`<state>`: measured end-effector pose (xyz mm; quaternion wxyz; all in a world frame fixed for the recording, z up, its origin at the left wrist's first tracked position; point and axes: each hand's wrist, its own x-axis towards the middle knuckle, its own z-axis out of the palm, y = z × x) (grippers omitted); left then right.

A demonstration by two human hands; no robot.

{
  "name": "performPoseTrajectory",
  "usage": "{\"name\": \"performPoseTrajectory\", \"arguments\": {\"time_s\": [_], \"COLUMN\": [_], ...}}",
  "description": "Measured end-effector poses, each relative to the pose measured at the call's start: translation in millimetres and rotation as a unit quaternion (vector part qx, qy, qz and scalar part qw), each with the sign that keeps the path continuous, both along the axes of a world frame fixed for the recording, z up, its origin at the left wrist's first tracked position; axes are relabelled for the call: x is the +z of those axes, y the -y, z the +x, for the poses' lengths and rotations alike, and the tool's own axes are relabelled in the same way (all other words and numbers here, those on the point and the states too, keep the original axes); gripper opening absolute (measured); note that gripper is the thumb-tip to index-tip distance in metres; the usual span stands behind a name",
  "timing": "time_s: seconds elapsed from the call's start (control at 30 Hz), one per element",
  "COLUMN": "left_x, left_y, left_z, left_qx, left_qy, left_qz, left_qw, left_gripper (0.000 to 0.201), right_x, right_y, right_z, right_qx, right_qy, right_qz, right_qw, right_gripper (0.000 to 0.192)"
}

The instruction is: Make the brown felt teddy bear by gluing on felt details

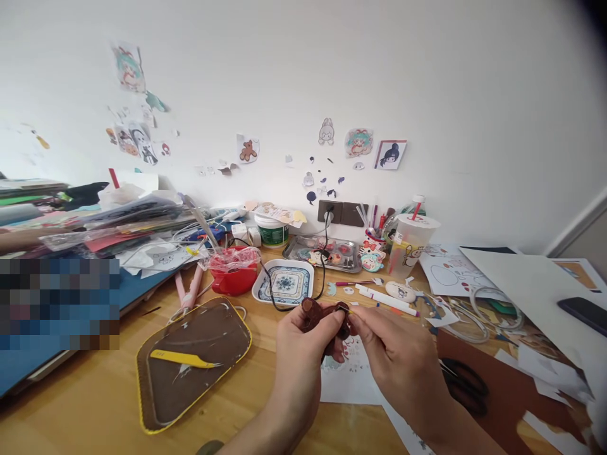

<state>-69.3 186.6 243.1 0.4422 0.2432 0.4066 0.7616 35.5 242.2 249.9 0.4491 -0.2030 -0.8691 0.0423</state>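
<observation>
**Status: small brown figure held in both hands, assembly in progress**

You hold a small dark-brown, rounded craft figure point(327, 318), apparently of paper or felt, above the near middle of the wooden desk point(95, 404). Your left hand point(298, 354) is closed on the figure's left side, thumb on top. Your right hand point(393, 354) pinches the figure's right edge between thumb and forefinger. Whether a small part sits under those fingertips cannot be told.

Judged state of the work:
- The figure already has a body and at least one rounded lobe at its upper left, so shaping appears largely done.
- You are evidently pressing or fitting a detail at the right edge; this step looks unfinished.
- No face or other markings can be made out on the figure.

Surroundings:
- A brown rectangular work mat with a yellow border point(190, 360) lies to the near left, with yellow tweezers point(183, 359) on it.
- A white square dish with a blue pattern point(284, 282) and a red bowl point(234, 272) sit farther back.
- A sheet of brown paper point(502, 385) lies to the right, with black-handled scissors point(467, 379) on it.
- A white printed sheet point(351, 379) lies directly beneath your hands.
</observation>
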Motion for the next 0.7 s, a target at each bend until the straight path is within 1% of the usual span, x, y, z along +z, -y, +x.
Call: {"name": "performPoseTrajectory", "arguments": {"time_s": [0.1, 0.23, 0.3, 0.4, 0.53, 0.63, 0.7], "left_x": [-1.6, -4.0, -3.6, -1.2, 1.7, 1.3, 0.1], "left_y": [0, 1, 2, 1, 0, 1, 2], "left_z": [1, 4, 4, 1, -1, -1, 0], "left_qx": [-0.004, -0.033, -0.027, 0.004, 0.032, 0.042, 0.046], "left_qy": [0.007, 0.013, 0.013, 0.006, -0.004, -0.010, -0.015], "left_qz": [0.007, 0.011, 0.015, 0.018, 0.021, 0.023, 0.026], "left_qw": [1.000, 0.999, 0.999, 1.000, 0.999, 0.999, 0.998], "left_gripper": [0.006, 0.007, 0.006, 0.007, 0.007, 0.007, 0.008], "right_x": [2.8, 8.9, 12.2, 15.6, 17.8, 19.9, 21.4], "right_y": [3, 5, 3, -1, -4, 0, 3], "right_z": [-1, 0, 2, 6, 11, 12, 12], "right_qx": [-0.003, -0.017, -0.018, -0.005, -0.011, -0.027, -0.027], "right_qy": [-0.022, -0.038, -0.042, -0.018, 0.041, 0.057, 0.065], "right_qz": [-0.033, -0.098, -0.107, -0.075, 0.000, 0.018, 0.029], "right_qw": [0.999, 0.994, 0.993, 0.997, 0.999, 0.998, 0.997], "right_gripper": [0.023, 0.023, 0.021, 0.018, 0.018, 0.017, 0.017]}}
